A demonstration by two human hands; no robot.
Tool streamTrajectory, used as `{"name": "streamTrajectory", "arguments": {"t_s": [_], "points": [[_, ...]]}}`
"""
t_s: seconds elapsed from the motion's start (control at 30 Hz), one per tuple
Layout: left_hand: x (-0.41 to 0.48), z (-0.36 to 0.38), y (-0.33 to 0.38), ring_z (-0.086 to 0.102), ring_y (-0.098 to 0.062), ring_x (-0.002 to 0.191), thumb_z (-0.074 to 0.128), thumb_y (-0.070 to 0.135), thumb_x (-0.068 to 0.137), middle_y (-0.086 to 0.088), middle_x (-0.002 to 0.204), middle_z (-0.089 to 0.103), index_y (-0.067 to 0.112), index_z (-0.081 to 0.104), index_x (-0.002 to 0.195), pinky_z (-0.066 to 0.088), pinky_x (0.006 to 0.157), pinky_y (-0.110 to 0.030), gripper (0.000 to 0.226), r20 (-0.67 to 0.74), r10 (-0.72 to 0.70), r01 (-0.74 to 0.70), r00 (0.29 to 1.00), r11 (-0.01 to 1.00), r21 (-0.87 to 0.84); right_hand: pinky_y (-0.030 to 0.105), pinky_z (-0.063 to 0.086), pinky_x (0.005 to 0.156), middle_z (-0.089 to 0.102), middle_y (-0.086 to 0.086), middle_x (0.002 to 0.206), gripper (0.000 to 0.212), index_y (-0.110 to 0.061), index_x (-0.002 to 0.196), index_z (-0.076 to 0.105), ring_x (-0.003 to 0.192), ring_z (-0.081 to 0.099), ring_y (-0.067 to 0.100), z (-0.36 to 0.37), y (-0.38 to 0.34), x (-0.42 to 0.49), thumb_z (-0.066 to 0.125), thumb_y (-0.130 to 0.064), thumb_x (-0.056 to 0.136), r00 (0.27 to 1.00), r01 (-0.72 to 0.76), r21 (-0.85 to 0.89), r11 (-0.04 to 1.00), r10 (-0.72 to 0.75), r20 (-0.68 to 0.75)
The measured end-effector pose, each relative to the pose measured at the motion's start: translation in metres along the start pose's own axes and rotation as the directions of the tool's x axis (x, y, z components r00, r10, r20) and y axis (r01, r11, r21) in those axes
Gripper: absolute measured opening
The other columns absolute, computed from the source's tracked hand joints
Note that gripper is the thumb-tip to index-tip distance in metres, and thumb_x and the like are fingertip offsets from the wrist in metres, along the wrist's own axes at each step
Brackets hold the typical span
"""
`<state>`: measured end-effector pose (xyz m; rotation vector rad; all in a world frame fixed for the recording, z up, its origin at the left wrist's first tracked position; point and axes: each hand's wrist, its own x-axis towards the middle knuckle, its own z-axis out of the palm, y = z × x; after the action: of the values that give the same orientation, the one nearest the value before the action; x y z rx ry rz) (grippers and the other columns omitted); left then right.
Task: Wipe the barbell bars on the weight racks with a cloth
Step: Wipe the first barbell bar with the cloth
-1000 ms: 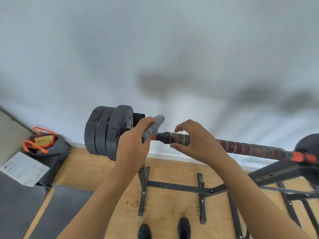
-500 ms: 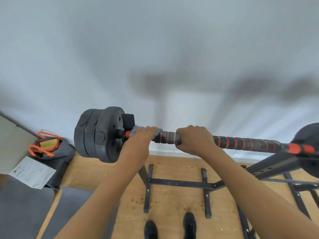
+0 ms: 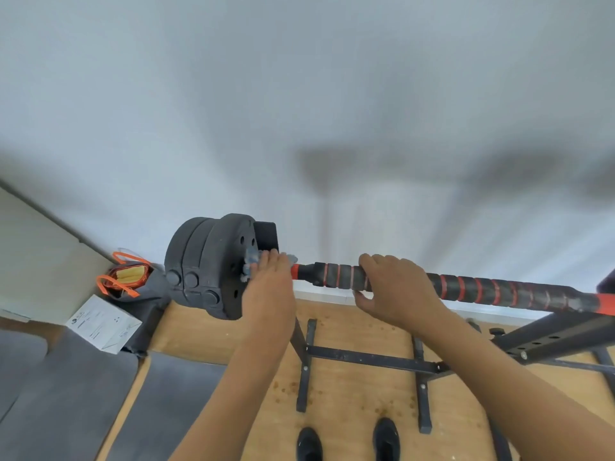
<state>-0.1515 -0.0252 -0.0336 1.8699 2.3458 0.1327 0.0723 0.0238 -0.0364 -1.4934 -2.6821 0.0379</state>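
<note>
The barbell bar point(image 3: 482, 289) lies across the black rack point(image 3: 549, 337), in front of a white wall. The left hand point(image 3: 269, 287) is at the left end of the bar, right next to the black weight plates point(image 3: 206, 264). Its fingers curl over the bar and press a small grey cloth point(image 3: 250, 261) onto it. Bits of the cloth stick out on both sides of the hand. The right hand point(image 3: 396, 291) holds the striped red and black part of the bar, with its fingers wrapped round it.
</note>
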Motion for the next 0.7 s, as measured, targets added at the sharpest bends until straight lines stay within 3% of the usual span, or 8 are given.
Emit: {"name": "streamTrajectory", "arguments": {"t_s": [0.07, 0.17, 0.2, 0.3, 0.4, 0.47, 0.6, 0.7], "points": [[-0.001, 0.000, 0.020, 0.029, -0.023, 0.151, 0.053, -0.003, 0.098, -0.005, 0.158, 0.035, 0.014, 0.033, 0.153, 0.034, 0.119, -0.035, 0.061, 0.050, 0.045, -0.045, 0.998, 0.999, -0.001, 0.030, 0.052, 0.065, 0.051, -0.012, 0.078, 0.033, -0.029, 0.092, 0.047, 0.068, 0.054, 0.009, -0.010, 0.011, 0.010, 0.056, -0.059, 0.083, 0.996, -0.001, 0.047, 0.999, -0.004, 0.093], [-0.016, 0.002, 0.043, 0.047, -0.019, 0.135, 0.054, -0.006, 0.094, 0.004, 0.150, 0.039, 0.020, 0.033, 0.151, 0.049, 0.089, -0.030, 0.066, 0.009, 0.152, -0.151, 0.988, 0.985, -0.079, 0.030, 0.053, 0.065, 0.055, -0.011, 0.078, 0.042, -0.030, 0.085, 0.052, 0.067, 0.057, 0.008, -0.013, 0.024, 0.024, 0.056, -0.070, 0.072, 0.975, -0.015, 0.071, 0.997, -0.001, 0.222], [-0.021, -0.002, 0.045, 0.049, -0.018, 0.132, 0.053, -0.007, 0.093, 0.003, 0.151, 0.039, 0.020, 0.032, 0.151, 0.050, 0.086, -0.031, 0.067, -0.013, 0.184, -0.185, 0.983, 0.979, -0.084, 0.029, 0.051, 0.062, 0.057, -0.010, 0.075, 0.041, -0.029, 0.081, 0.053, 0.065, 0.058, 0.008, -0.010, 0.025, 0.026, 0.056, -0.069, 0.072, 0.961, -0.037, 0.109, 0.993, 0.005, 0.278], [-0.013, -0.013, 0.021, 0.043, -0.022, 0.140, 0.054, -0.004, 0.099, -0.003, 0.158, 0.038, 0.015, 0.033, 0.154, 0.044, 0.102, -0.033, 0.062, 0.006, 0.201, -0.201, 0.980, 0.980, -0.013, 0.026, 0.047, 0.056, 0.060, -0.008, 0.065, 0.038, -0.028, 0.072, 0.055, 0.059, 0.060, 0.010, -0.005, 0.022, 0.027, 0.056, -0.066, 0.076, 0.938, -0.082, 0.158, 0.984, 0.023, 0.345], [0.003, -0.029, -0.016, 0.060, -0.021, 0.113, 0.055, 0.007, 0.103, -0.003, 0.133, 0.058, 0.029, 0.053, 0.143, 0.050, 0.088, -0.034, 0.045, -0.008, 0.093, -0.094, 0.996, 0.994, -0.048, 0.025, 0.045, 0.056, 0.059, -0.010, 0.064, 0.035, -0.029, 0.074, 0.054, 0.057, 0.058, 0.008, -0.008, 0.017, 0.021, 0.054, -0.064, 0.081, 0.961, -0.061, 0.089, 0.994, 0.035, 0.276], [0.003, -0.031, -0.025, 0.062, -0.019, 0.101, 0.059, 0.012, 0.104, -0.001, 0.124, 0.060, 0.036, 0.056, 0.140, 0.050, 0.082, -0.031, 0.043, 0.018, 0.072, -0.071, 0.997, 0.997, -0.032, 0.025, 0.043, 0.054, 0.056, -0.011, 0.064, 0.032, -0.030, 0.079, 0.049, 0.055, 0.055, 0.008, -0.007, 0.012, 0.013, 0.051, -0.061, 0.086, 0.982, -0.037, -0.032, 0.999, 0.042, 0.184], [-0.006, -0.022, -0.013, 0.052, -0.020, 0.129, 0.062, 0.005, 0.100, -0.002, 0.132, 0.059, 0.022, 0.053, 0.140, 0.047, 0.102, -0.030, 0.044, 0.013, 0.062, -0.063, 0.998, 0.998, 0.019, 0.024, 0.027, 0.046, 0.045, -0.010, 0.058, 0.034, -0.025, 0.082, 0.040, 0.047, 0.045, 0.012, 0.005, 0.004, -0.001, 0.059, -0.053, 0.088, 1.000, -0.019, -0.180, 0.983, 0.021, 0.008], [-0.009, -0.017, 0.016, 0.054, -0.022, 0.125, 0.059, -0.003, 0.096, -0.004, 0.129, 0.059, 0.015, 0.055, 0.133, 0.048, 0.097, -0.031, 0.041, -0.012, 0.050, -0.050, 0.999, 0.999, -0.014, 0.021, 0.024, 0.046, 0.038, -0.010, 0.054, 0.045, -0.022, 0.078, 0.038, 0.041, 0.038, 0.013, 0.009, 0.001, -0.005, 0.077, -0.044, 0.077, 0.998, -0.036, -0.184, 0.982, 0.027, -0.050]]}}
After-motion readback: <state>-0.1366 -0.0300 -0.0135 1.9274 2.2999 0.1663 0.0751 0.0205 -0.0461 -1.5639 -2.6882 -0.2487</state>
